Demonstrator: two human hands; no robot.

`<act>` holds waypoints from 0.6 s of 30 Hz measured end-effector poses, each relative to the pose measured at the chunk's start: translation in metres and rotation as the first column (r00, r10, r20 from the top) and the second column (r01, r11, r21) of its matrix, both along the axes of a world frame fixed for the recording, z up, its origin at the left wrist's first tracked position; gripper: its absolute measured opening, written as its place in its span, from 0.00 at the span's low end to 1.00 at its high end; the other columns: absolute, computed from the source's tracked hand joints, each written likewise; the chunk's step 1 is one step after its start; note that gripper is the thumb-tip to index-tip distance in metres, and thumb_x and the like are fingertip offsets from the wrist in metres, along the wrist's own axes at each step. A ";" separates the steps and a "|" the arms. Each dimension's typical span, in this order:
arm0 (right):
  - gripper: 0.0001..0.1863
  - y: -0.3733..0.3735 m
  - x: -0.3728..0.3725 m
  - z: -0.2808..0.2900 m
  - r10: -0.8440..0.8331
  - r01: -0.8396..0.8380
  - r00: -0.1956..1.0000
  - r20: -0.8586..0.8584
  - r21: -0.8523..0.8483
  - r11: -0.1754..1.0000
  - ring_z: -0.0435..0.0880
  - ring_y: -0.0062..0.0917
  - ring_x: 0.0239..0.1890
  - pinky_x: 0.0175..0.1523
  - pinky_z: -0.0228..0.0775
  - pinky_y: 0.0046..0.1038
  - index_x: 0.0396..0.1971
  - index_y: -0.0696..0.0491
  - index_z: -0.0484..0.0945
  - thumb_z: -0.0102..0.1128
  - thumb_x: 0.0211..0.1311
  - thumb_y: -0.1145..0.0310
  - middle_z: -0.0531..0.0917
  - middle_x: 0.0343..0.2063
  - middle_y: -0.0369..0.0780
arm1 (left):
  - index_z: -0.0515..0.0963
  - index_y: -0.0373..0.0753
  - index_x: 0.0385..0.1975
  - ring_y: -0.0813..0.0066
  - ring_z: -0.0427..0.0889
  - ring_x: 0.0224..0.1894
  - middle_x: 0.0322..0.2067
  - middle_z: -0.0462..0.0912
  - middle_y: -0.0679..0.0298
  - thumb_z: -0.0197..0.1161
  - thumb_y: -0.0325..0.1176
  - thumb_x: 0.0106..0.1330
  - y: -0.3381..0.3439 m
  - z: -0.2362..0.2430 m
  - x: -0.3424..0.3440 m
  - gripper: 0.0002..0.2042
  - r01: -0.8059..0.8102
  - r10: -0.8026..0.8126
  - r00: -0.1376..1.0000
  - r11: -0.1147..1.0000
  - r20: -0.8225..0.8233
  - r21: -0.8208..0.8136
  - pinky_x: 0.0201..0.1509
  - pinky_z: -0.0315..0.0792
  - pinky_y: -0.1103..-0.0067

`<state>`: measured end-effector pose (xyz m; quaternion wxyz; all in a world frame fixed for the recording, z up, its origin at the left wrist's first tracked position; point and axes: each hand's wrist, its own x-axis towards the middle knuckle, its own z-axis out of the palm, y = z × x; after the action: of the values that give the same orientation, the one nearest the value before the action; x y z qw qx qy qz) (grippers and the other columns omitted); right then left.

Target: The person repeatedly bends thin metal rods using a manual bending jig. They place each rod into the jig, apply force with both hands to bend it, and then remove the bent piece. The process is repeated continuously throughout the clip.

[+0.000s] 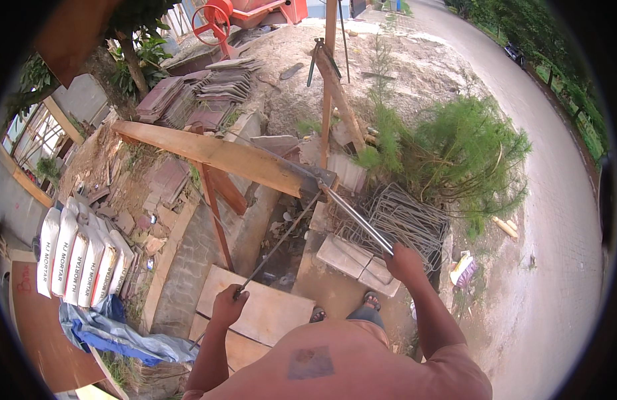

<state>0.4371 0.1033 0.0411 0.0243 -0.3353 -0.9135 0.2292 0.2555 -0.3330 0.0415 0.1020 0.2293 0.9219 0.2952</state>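
Note:
My left hand (230, 305) is closed around a thin steel reinforcing rod (276, 248). The rod slants up and away to the near end of a wooden beam (228, 159). My right hand (406, 263) grips the lower end of a shiny metal pipe (356, 217), whose far end meets the rod at a dark metal piece (327, 179) on the beam's end. How pipe, rod and metal piece fit together is too small to make out. Beyond my right hand lies a heap of bent steel rebar stirrups (405, 217).
Pale slabs (358, 263) and boards (255, 303) lie around my feet. White sacks (85, 257) are stacked at the left above a blue tarp (125, 337). Roof tiles (215, 93), a feathery shrub (472, 150) and a red machine (245, 15) stand farther off. A paved road (542, 220) runs along the right.

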 end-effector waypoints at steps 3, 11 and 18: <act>0.20 0.008 0.002 -0.010 0.015 -0.015 1.000 -0.012 -0.046 0.999 0.80 0.52 0.34 0.40 0.70 0.48 0.31 0.58 0.74 0.59 0.58 0.53 0.81 0.27 0.53 | 0.78 0.35 0.32 0.52 0.80 0.27 0.21 0.80 0.51 0.61 0.45 0.62 0.058 -0.018 -0.018 0.17 -0.028 0.027 0.999 0.999 -0.020 -0.029 0.32 0.71 0.64; 0.20 0.079 -0.002 -0.028 -0.040 -0.013 0.951 -0.306 -0.170 0.985 0.78 0.48 0.25 0.34 0.68 0.41 0.28 0.57 0.77 0.65 0.54 0.53 0.79 0.20 0.51 | 0.72 0.32 0.19 0.57 0.73 0.18 0.15 0.73 0.51 0.64 0.40 0.61 0.088 0.042 0.021 0.17 -0.305 0.312 0.919 0.950 -0.241 0.067 0.25 0.66 0.66; 0.17 0.141 -0.087 0.084 0.193 -0.033 0.611 -0.768 0.219 0.975 0.79 0.44 0.38 0.43 0.68 0.36 0.40 0.60 0.77 0.63 0.57 0.63 0.79 0.38 0.53 | 0.71 0.32 0.17 0.81 0.63 0.19 0.12 0.66 0.65 0.62 0.41 0.63 0.056 0.112 0.037 0.19 -0.477 0.571 0.793 0.799 -0.212 0.365 0.22 0.58 0.76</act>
<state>0.3499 0.2446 0.1253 0.4366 -0.1391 -0.8472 0.2689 0.2928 -0.2766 0.1532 -0.1668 0.0178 0.8988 0.4049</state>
